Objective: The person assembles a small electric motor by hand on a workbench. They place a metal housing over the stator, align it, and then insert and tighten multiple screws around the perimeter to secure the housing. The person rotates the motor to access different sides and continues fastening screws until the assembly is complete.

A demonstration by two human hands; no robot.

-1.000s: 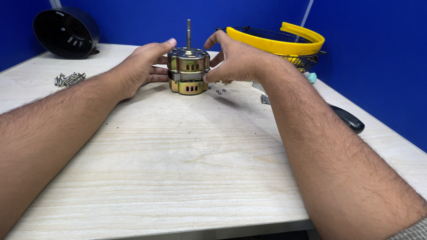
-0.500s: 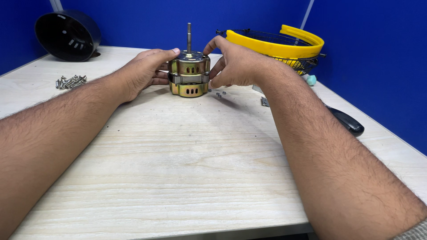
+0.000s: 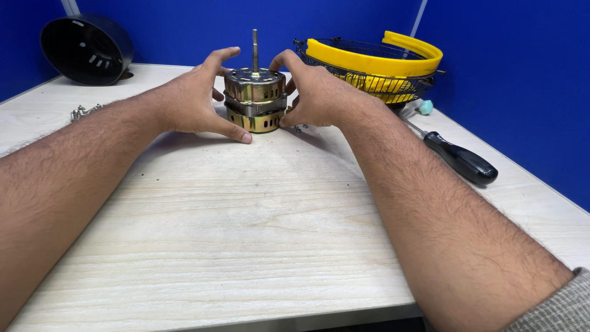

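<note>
Brass-coloured and round, the motor (image 3: 255, 101) stands upright on the pale wooden table (image 3: 246, 233), at the far middle of it, with its thin steel shaft (image 3: 255, 50) pointing straight up. It sits exactly between the two hands. The left hand (image 3: 193, 98) is on its left side: the thumb lies low on the table and its tip touches the bottom edge of the motor, while the other fingers curve over the upper rim. The right hand (image 3: 313, 95) mirrors this on the right side, thumb pressed near the lower shell, index finger bent above the top plate close to the shaft. Both hands are half curled around the body, grasping it from the two sides; how firmly they press I cannot tell, because the fingers behind the motor are hidden.

Behind the right hand lies a black wire fan guard (image 3: 369, 67) with a yellow ring. A screwdriver with a black handle (image 3: 461, 161) lies to the right, well apart. At the far left stands a black round housing (image 3: 86, 49), and some small screws (image 3: 83, 112) lie near the left forearm.
</note>
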